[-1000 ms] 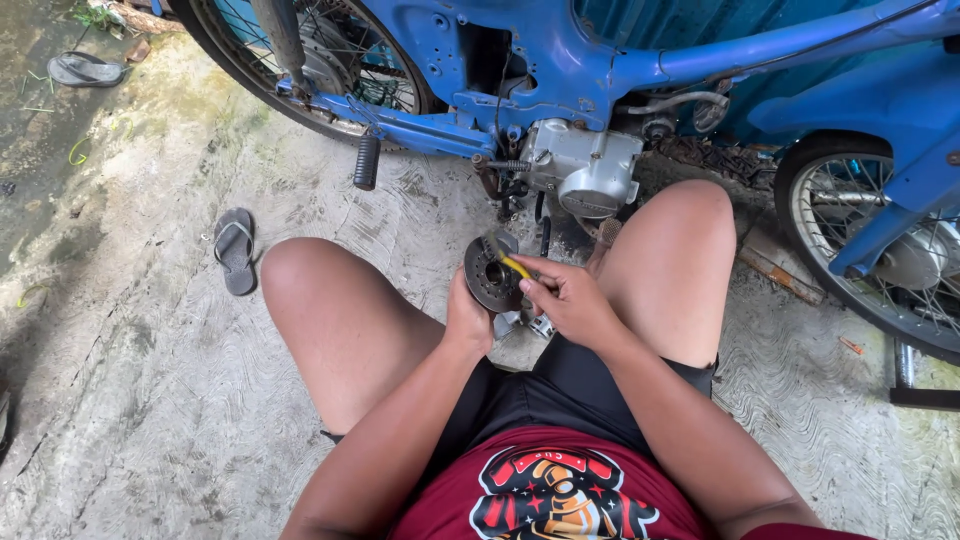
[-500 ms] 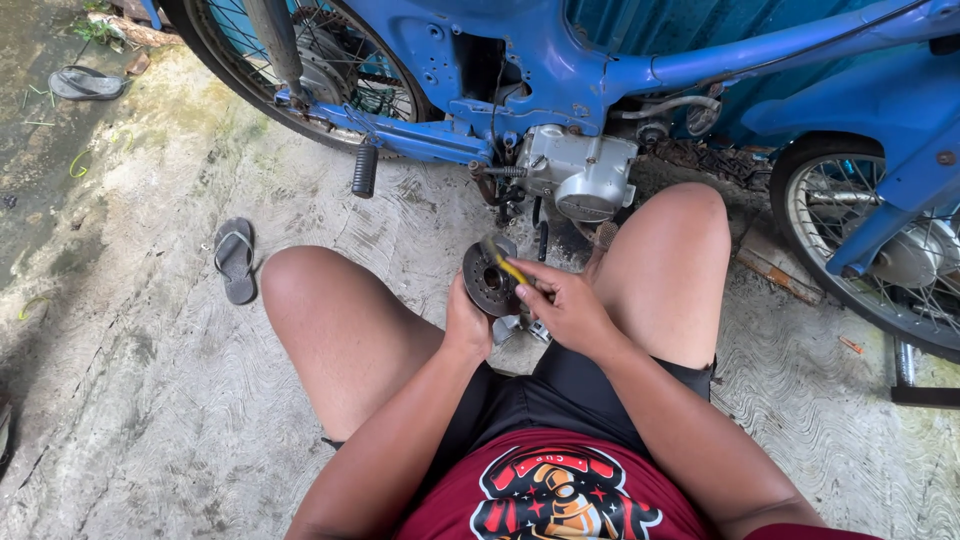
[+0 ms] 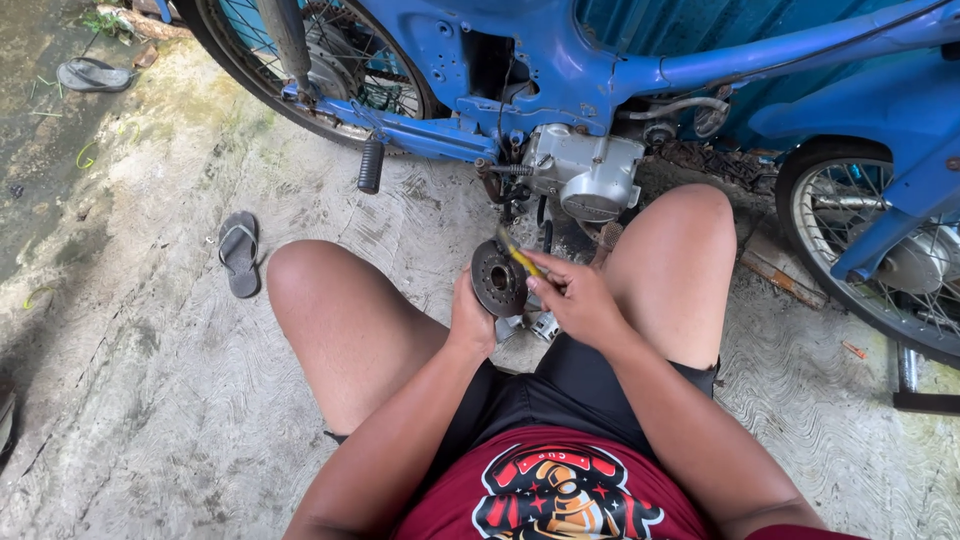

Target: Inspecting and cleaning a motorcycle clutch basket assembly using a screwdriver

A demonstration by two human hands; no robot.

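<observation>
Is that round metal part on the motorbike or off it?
Off. The left hand holds the round metal part clear of the motorbike, above the concrete between the knees.

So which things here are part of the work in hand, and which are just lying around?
In use:
- round dark metal disc part, held by the left hand
- yellow-handled tool, held by the right hand
- small metal parts on the ground below the hands
- blue motorbike with its engine exposed

Lying about:
- grey flip-flop
- second flip-flop
</observation>
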